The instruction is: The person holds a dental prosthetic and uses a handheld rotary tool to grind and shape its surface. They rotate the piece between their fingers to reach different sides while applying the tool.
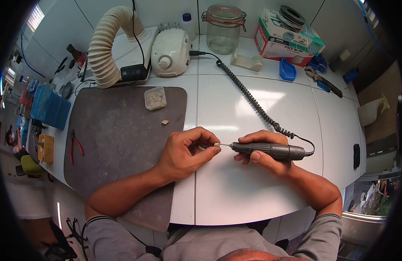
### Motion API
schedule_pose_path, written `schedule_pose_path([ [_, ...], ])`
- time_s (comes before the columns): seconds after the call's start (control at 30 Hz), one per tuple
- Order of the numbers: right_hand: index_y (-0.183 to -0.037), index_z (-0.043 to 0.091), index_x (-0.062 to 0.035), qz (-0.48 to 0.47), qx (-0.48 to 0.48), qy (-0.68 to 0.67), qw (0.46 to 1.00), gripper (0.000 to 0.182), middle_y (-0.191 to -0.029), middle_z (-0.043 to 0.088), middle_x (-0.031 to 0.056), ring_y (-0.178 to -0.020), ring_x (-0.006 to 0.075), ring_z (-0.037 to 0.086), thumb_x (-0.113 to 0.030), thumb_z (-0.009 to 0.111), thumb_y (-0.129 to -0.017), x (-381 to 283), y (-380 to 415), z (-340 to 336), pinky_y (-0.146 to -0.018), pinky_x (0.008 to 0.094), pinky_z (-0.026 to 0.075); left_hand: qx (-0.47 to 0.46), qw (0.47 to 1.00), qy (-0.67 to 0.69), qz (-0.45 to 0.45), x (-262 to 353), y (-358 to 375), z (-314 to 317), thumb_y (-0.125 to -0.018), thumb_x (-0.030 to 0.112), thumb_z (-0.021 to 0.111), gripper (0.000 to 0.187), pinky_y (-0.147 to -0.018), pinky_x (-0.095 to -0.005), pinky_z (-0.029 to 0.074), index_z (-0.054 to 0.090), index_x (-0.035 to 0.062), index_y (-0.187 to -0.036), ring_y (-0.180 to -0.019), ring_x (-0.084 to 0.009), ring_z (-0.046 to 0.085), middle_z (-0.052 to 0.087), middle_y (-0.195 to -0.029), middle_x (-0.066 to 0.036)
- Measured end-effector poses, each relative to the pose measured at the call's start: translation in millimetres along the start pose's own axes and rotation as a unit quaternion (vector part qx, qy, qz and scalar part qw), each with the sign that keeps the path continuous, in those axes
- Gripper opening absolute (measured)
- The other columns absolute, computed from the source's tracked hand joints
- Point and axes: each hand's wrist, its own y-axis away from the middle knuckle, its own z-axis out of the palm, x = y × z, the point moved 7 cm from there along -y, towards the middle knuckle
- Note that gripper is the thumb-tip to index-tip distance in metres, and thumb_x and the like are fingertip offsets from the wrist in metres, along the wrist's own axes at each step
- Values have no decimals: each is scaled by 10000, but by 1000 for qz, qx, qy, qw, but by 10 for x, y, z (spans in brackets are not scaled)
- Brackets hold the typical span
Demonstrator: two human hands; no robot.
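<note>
Between the thumb and fingers of my left hand (188, 152) is a small pale piece (217, 144), pinched at the fingertips. My right hand (270, 150) wraps round a black rotary handpiece (270, 151), held level and pointing left. Its thin metal bit (226, 144) reaches right up to the small piece. From the handpiece's rear end a coiled black cord (253, 102) runs back to a white control unit (171, 52) with a round knob. A clear square tub (155, 98) of small pale pieces rests on the grey mat (118, 130), near a loose tan bit (165, 122).
Red-handled pliers (75, 147) lie at the mat's left side. A ribbed hose (101, 48) arches over the back left. Along the back stand a glass jar (223, 32) and stacked boxes (286, 41). A blue tray (287, 69) and a knife-like tool (325, 82) sit at right.
</note>
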Motion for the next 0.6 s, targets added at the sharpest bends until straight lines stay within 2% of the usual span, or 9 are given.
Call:
schedule_pose_path([
  [0.1, -1342, 629, 111, 3, 4, -4, 1000, 385, -1209, 758, 253, -1067, 294, 801, -116, 666, -1033, -6, -2, 5, -876, 343, 661, -24, 999, -13, -30, 14, 7, 8, -987, 69, 794, 174, -736, -226, 545, 722, -30, -1110, -843, -69, 687, 752, -969, -46],
  [0.2, -1340, 630, 110, 2, -3, 7, 1000, 382, -1208, 758, 252, -1071, 292, 800, -119, 663, -1037, 5, 0, 7, -881, 342, 661, -21, 999, -14, -21, 38, 5, 8, -988, 72, 793, 172, -730, -225, 543, 723, -29, -1109, -836, -67, 685, 752, -969, -45],
  [0.3, -1338, 631, 109, 11, 6, 0, 1000, 380, -1208, 758, 249, -1071, 289, 800, -121, 665, -1039, 3, 1, 8, -884, 340, 660, -4, 1000, -2, -3, 19, 0, 3, -968, 130, 812, 196, -656, -223, 538, 757, -24, -1075, -761, -59, 687, 790, -944, -68],
  [0.6, -1336, 634, 103, 2, -1, 5, 1000, 382, -1211, 760, 246, -1064, 289, 804, -135, 675, -1040, 8, 0, 8, -879, 338, 661, -8, 1000, -12, -10, 23, -1, -2, -967, 131, 812, 199, -661, -221, 538, 757, -26, -1076, -771, -61, 691, 790, -944, -70],
])
